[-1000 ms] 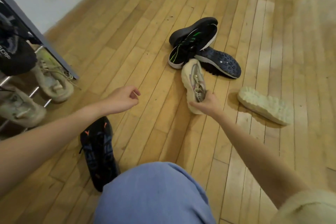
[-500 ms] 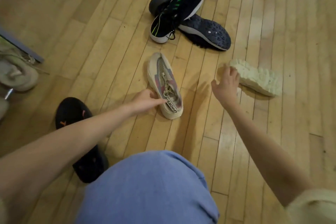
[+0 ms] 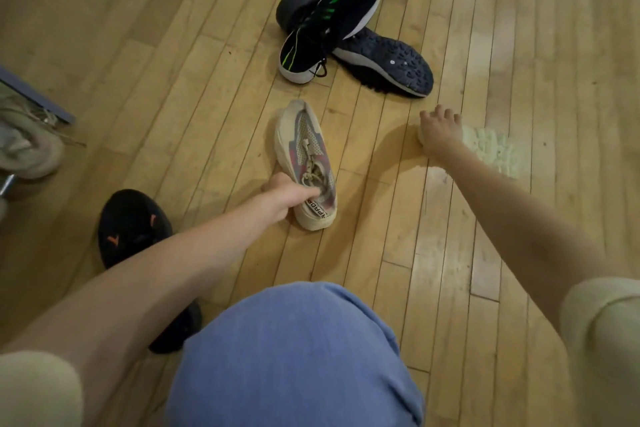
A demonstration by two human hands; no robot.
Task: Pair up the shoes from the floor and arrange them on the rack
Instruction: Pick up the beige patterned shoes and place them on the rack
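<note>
Head view: the left hand grips the beige sneaker at its heel opening; at 3 o'clock, the right hand grasps the overturned beige shoe.

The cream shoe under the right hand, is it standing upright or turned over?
Turned over. The cream shoe shows its lugged sole facing up, and the right hand rests on its near end.

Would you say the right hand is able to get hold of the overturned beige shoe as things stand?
Probably yes: the right hand already rests on the near end of the overturned beige shoe, with nothing between them; only bare floor lies around it.
</note>
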